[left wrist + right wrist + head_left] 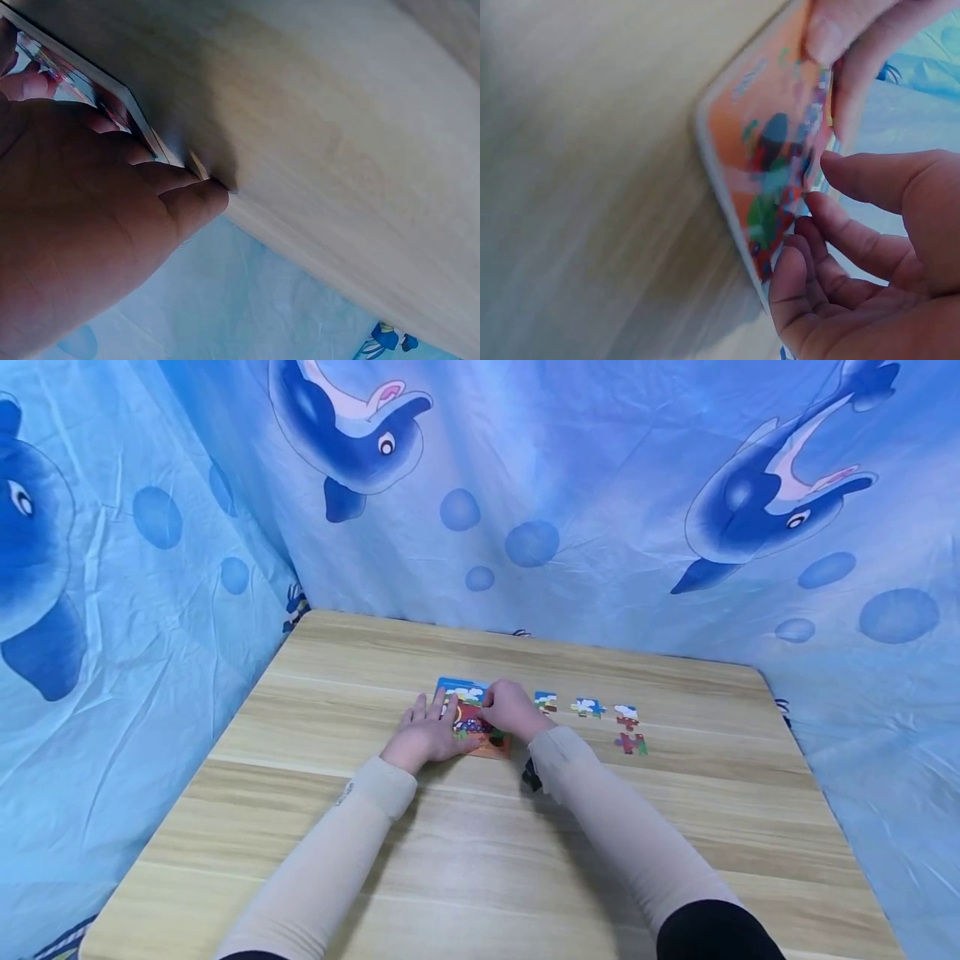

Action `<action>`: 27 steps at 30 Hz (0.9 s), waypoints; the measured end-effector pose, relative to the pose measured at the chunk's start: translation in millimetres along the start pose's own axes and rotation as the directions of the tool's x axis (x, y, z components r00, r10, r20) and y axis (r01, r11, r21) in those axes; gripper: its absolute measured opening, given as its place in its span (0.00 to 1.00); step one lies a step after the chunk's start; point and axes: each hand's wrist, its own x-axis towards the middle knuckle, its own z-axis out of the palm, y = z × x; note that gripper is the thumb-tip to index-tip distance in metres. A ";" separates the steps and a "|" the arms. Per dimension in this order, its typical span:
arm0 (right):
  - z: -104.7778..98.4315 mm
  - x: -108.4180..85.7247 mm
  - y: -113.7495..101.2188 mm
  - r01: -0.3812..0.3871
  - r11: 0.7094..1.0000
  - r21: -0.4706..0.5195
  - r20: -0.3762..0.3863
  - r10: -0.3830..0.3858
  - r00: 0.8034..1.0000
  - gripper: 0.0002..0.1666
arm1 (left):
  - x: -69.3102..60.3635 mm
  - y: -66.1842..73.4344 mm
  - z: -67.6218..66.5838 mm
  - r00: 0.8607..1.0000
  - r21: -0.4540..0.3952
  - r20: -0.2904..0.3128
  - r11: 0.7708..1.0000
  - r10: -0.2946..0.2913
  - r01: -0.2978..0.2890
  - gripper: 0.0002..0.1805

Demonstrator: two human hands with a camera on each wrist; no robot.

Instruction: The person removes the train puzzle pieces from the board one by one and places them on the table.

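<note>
Spread fingers of the left hand (431, 737) rest on the puzzle board (492, 750), while the right hand (516, 708) bends its fingers over the right part of it; whether thumb and finger pinch a piece there, I cannot tell (the fingers themselves cover the place). Under both hands is a table (435, 877) of pale wood pattern with streaks and rounded far corners, filling the middle and lower part of the head view. Behind it and along both sides hangs a blue cloth (600, 610), wrinkled, printed with dolphins (375, 439) at the left edge, upper middle and upper right, and with round bubbles. The board lies flat near the centre of the frame, between the hands, its blue edge at the top and orange edge at the bottom. To the right of the right hand, loose puzzle pieces (589, 707) lie apart on the wood. About writing: on the left sleeve (330, 835) are small dark letters, too small to read, and a mark on the orange border, in the right wrist view, is blurred.
</note>
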 end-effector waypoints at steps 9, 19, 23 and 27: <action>-0.2 1.5 5.3 0.042 0.987 0.157 -0.054 -0.034 0.998 0.10 | -1.4 -0.6 -1.6 1.000 0.021 -0.006 1.000 -0.018 0.018 0.64; -0.8 2.9 9.3 0.044 0.980 0.194 -0.109 -0.023 0.994 0.12 | -2.8 0.4 -2.0 1.000 0.000 -0.001 1.000 -0.007 0.007 0.64; -2.9 1.1 10.2 0.045 0.980 0.195 -0.105 -0.024 0.994 0.11 | -2.2 1.7 -2.2 1.000 -0.003 0.004 1.000 -0.003 0.003 0.64; -1.7 1.1 11.8 0.046 0.980 0.194 -0.098 -0.028 0.995 0.10 | -1.2 2.1 -0.2 1.000 0.011 0.011 1.000 -0.012 0.012 0.62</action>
